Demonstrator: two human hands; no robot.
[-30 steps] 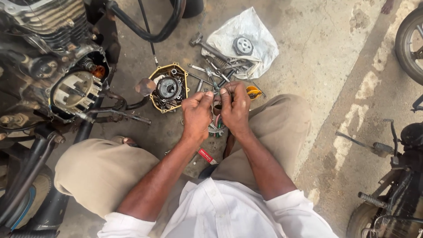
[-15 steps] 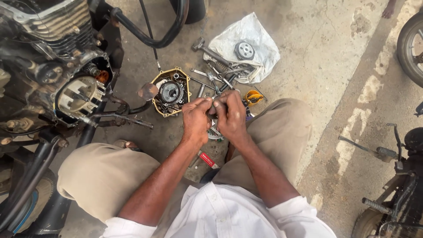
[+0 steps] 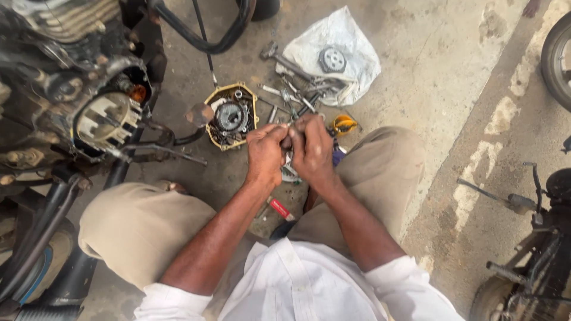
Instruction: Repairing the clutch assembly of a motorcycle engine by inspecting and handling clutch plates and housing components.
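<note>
Floor: stained grey concrete, tools scattered.
L hand: closed on a small dark metal part.
R hand: pinched the same part.
Nearby: round yellow-rimmed engine cover.

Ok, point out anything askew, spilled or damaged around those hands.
Nothing spilled. The engine side stands open, its cover lying inside-up on the concrete, tools scattered loosely beside a crumpled white bag.

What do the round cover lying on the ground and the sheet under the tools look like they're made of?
Round cover: likely cast metal, dull grey and grimy, with a yellowish rim that may be a gasket. Sheet: looks like thin white plastic, crumpled and slightly glossy, though it could be cloth.
</note>
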